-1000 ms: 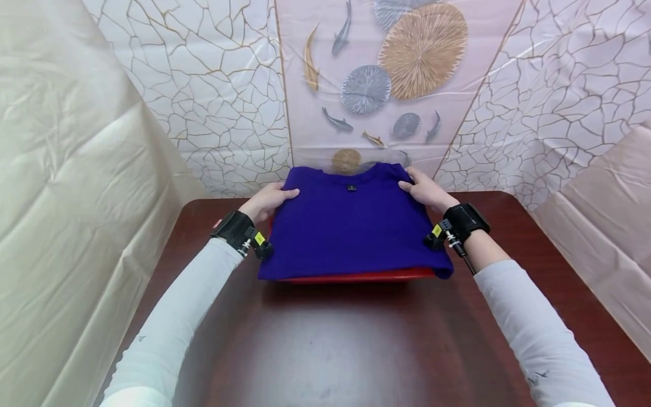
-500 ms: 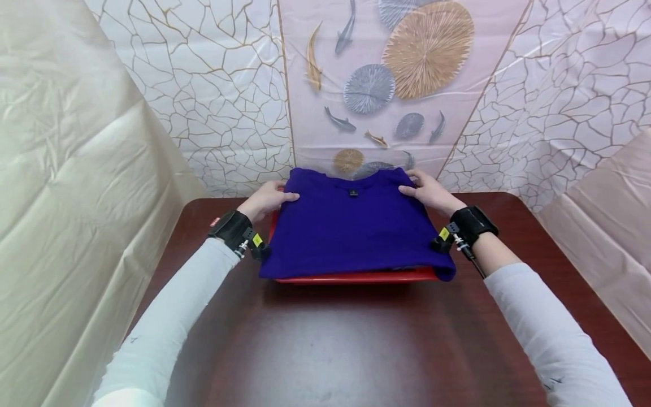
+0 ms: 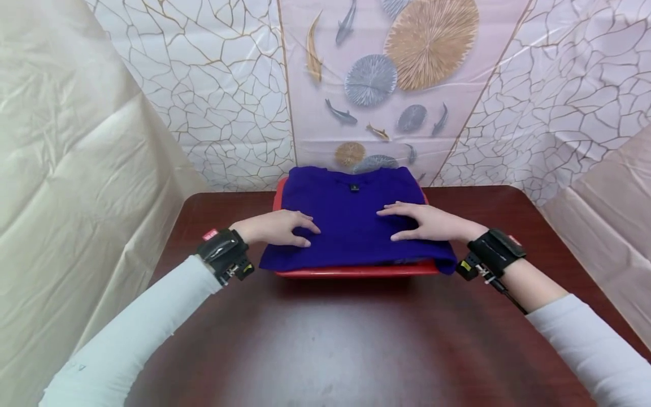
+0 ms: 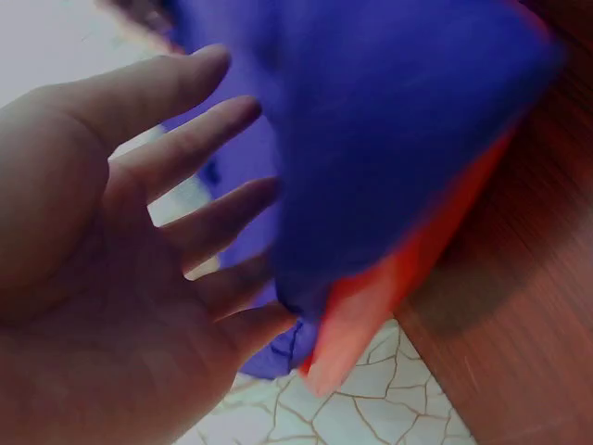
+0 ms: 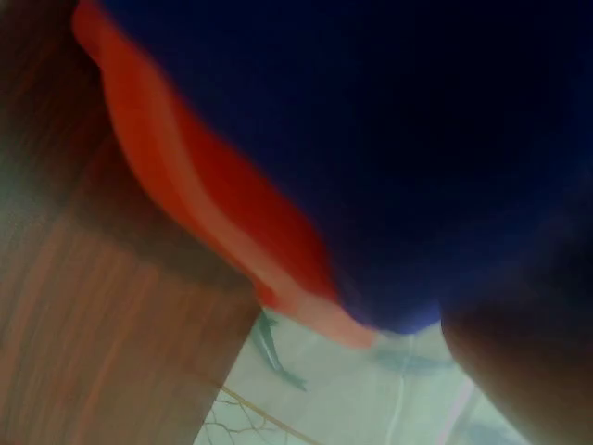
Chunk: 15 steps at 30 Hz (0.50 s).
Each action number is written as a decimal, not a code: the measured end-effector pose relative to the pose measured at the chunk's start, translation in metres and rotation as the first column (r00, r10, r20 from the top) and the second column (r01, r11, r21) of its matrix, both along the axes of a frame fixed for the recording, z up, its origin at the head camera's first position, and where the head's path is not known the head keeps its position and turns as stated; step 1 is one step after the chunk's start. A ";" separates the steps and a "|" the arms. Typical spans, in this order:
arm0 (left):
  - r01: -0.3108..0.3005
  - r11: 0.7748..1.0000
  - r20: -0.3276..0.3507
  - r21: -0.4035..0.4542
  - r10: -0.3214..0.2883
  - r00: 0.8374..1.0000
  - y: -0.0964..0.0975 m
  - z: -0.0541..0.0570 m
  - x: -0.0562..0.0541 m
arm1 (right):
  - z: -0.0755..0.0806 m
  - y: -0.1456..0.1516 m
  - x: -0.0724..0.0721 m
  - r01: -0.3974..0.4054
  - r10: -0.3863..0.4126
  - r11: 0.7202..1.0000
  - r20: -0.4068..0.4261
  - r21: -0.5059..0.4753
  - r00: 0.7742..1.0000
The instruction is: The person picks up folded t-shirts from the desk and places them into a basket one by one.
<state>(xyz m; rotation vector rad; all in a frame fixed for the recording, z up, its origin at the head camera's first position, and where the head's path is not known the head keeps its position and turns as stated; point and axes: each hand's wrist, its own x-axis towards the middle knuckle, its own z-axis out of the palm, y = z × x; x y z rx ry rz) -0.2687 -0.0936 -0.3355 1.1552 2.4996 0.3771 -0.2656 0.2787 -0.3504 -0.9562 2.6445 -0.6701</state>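
A folded blue-purple T-shirt (image 3: 351, 226) lies across a red tray (image 3: 356, 272), its neckline and small dark label toward the wall. Its lower corners hang over the tray's front rim. My left hand (image 3: 280, 227) is over the left part of the shirt with fingers spread. In the left wrist view the palm of the left hand (image 4: 139, 250) shows, fingers extended beside the cloth and nothing held. Over the shirt's right part is my right hand (image 3: 427, 221), fingers loosely extended. The right wrist view is dark and blurred, showing the shirt (image 5: 371, 139) and the tray's edge (image 5: 176, 185).
The tray stands on a dark reddish-brown wooden table (image 3: 325, 339), close to its far edge. Behind it hangs a patterned wall covering (image 3: 234, 102). A cream cloth (image 3: 91, 169) drapes down the left side, and another drape (image 3: 605, 220) hangs at the right.
Both hands have let go of the shirt's upper side edges and moved inward and nearer over its middle. The shirt now lies on the tray, with more of the red rim showing.
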 end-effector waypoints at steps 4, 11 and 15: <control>0.014 0.992 0.007 -0.125 -0.013 1.000 0.009 -0.010 -0.001 | -0.014 -0.007 -0.006 -0.041 0.039 0.998 0.062 0.040 0.997; 0.043 0.968 0.061 -0.249 -0.029 0.998 0.017 -0.014 -0.004 | -0.021 -0.011 -0.015 -0.138 0.133 0.987 0.061 0.086 0.989; 0.056 0.944 0.086 -0.326 -0.029 0.996 0.021 -0.015 -0.004 | -0.025 -0.013 -0.015 -0.169 0.159 0.979 0.093 0.109 0.983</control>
